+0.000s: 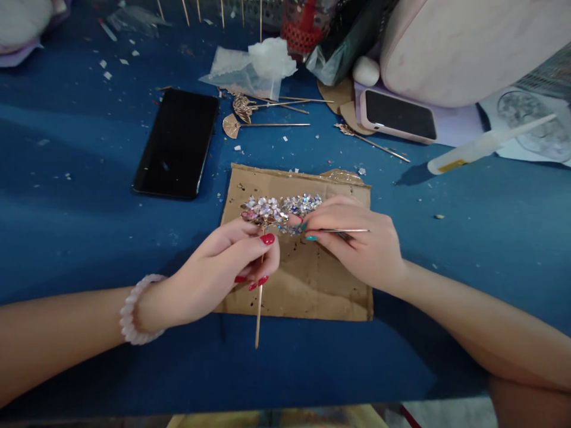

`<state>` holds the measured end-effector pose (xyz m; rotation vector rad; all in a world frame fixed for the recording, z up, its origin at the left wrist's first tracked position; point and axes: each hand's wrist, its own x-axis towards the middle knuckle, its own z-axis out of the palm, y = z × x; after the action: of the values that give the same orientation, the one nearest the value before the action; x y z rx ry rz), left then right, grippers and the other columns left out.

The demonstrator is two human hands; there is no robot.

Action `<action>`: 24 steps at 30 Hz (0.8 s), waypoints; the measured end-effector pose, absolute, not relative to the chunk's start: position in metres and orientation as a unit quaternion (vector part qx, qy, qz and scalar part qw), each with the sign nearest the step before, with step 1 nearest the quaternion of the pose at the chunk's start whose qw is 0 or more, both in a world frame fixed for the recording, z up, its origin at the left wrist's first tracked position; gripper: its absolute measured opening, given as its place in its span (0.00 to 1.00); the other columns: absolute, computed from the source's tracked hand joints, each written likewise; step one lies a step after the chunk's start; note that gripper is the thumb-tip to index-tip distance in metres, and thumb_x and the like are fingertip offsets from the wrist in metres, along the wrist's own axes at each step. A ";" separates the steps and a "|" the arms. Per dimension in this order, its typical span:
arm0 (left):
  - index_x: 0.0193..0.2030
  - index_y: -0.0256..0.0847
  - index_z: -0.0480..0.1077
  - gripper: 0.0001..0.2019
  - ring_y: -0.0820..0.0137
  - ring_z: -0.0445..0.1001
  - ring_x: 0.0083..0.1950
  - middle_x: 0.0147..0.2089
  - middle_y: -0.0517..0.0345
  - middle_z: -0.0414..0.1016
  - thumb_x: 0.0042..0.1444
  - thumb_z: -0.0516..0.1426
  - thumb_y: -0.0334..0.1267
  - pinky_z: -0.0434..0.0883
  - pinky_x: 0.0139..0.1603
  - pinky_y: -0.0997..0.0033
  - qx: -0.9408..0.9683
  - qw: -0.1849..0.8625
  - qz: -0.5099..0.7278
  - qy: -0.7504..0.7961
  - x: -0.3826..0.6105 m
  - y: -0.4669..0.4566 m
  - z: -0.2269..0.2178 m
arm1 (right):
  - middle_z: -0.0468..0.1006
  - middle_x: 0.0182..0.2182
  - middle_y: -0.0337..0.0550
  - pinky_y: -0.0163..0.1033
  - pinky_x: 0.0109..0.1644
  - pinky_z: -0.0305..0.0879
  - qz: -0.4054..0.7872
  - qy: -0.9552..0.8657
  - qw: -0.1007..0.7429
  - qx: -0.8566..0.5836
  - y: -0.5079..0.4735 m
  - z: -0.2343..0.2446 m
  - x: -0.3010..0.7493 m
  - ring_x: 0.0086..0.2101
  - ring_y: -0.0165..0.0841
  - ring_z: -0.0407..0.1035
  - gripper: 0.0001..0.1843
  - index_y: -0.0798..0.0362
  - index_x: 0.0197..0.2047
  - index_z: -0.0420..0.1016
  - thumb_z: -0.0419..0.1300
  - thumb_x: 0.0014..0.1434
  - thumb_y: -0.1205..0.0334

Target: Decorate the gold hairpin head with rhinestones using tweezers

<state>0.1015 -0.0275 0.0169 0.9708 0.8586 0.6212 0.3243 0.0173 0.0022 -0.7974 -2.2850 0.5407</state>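
Note:
My left hand [227,267] is closed around a gold hair stick [259,309] whose top carries a cluster of rhinestones [272,211]. The stick points down toward me over a piece of brown cardboard [312,285]. My right hand [361,244] pinches thin metal tweezers [343,230] with their tips at the right edge of the rhinestone cluster. More loose rhinestones [306,202] lie on the cardboard just behind the two hands.
A black phone [178,142] lies at the left on the blue table [66,196], a pink-cased phone [397,116] at the right. Gold hair sticks [267,113], a plastic bag [250,68], a white glue bottle [482,145] and a large pale case [468,47] sit behind.

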 end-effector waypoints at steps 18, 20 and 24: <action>0.19 0.40 0.60 0.21 0.76 0.52 0.20 0.18 0.65 0.49 0.65 0.48 0.39 0.50 0.22 0.72 0.455 0.745 0.279 0.399 0.102 -0.028 0.017 | 0.83 0.29 0.39 0.41 0.43 0.71 0.207 -0.868 0.332 -0.307 0.016 0.004 0.327 0.35 0.33 0.76 0.08 0.52 0.33 0.78 0.60 0.64 0.69; 0.19 0.40 0.60 0.21 0.75 0.52 0.21 0.18 0.65 0.49 0.65 0.48 0.38 0.51 0.23 0.71 0.452 0.749 0.277 0.398 0.102 -0.028 0.017 | 0.83 0.29 0.39 0.41 0.43 0.71 0.211 -0.865 0.338 -0.306 0.015 0.005 0.327 0.34 0.33 0.76 0.08 0.53 0.33 0.78 0.61 0.64 0.70; 0.18 0.40 0.61 0.22 0.76 0.52 0.21 0.19 0.65 0.50 0.66 0.49 0.38 0.52 0.24 0.71 0.451 0.751 0.279 0.393 0.101 -0.028 0.017 | 0.83 0.30 0.40 0.41 0.44 0.72 0.237 -0.867 0.347 -0.268 0.013 0.006 0.333 0.35 0.32 0.76 0.06 0.53 0.34 0.76 0.62 0.63 0.70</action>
<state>0.1009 -0.0277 0.0169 0.9847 0.8576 0.6103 0.3332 0.0128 0.0060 -0.6950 -2.2484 0.6145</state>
